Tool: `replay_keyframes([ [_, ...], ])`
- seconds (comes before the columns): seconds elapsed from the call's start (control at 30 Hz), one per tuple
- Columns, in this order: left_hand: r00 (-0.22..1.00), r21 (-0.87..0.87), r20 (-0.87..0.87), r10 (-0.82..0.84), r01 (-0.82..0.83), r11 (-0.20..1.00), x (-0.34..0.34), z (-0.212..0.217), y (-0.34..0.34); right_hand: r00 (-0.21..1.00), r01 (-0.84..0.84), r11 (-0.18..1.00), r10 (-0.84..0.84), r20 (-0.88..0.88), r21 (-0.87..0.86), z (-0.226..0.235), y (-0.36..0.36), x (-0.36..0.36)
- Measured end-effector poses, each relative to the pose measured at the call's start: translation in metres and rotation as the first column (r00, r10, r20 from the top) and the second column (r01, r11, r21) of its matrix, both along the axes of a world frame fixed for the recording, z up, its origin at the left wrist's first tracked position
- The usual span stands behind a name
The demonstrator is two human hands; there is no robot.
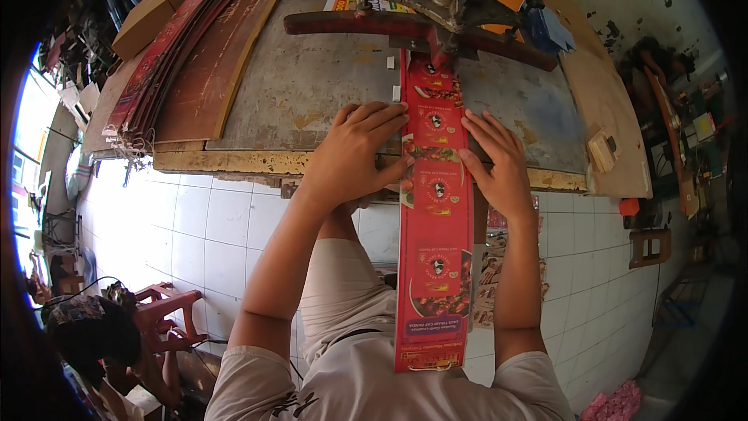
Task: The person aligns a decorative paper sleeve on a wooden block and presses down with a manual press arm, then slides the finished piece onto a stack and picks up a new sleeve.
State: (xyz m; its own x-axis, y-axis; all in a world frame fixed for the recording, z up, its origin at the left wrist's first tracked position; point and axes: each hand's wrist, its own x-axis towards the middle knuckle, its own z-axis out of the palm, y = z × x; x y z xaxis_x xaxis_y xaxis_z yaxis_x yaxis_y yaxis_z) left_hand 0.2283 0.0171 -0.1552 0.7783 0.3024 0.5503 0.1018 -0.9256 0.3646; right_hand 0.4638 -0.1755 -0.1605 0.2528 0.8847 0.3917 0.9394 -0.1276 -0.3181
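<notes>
A long red printed card strip (438,222), possibly several in a stack, runs from the metal worktop (312,70) over its front edge toward my lap. Its far end lies under a cast-metal hand press (436,0) with a dark red crossbar. My left hand (360,144) rests along the strip's left edge, fingers stretched out and thumb at the edge. On the opposite edge lies my right hand (499,160), its fingers extended and thumb apart. Two small white blocks (396,94) sit on the worktop just left of the strip.
A stack of red printed strips (167,47) lies on the left board beside a cardboard box (150,16). At the right front corner is a small wooden block (601,148). A red plastic stool (167,312) and another person (109,343) are at lower left.
</notes>
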Motion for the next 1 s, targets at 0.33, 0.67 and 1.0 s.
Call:
replay_keyframes([
  [0.33,1.0,-0.006,-0.011,0.002,-0.003,1.0,-0.001,0.0,-0.002,1.0,-0.009,1.0,0.009,-0.008,-0.01,-0.001,-0.001,0.002],
  [0.67,0.999,-0.025,-0.043,0.002,-0.003,1.0,-0.002,0.003,-0.001,0.993,-0.016,0.999,0.022,-0.115,0.048,-0.002,-0.004,0.004],
  [1.0,0.988,0.076,0.033,0.151,-0.154,0.985,-0.02,-0.013,-0.026,0.677,0.667,0.721,-0.692,0.249,0.189,0.002,-0.156,0.187],
])
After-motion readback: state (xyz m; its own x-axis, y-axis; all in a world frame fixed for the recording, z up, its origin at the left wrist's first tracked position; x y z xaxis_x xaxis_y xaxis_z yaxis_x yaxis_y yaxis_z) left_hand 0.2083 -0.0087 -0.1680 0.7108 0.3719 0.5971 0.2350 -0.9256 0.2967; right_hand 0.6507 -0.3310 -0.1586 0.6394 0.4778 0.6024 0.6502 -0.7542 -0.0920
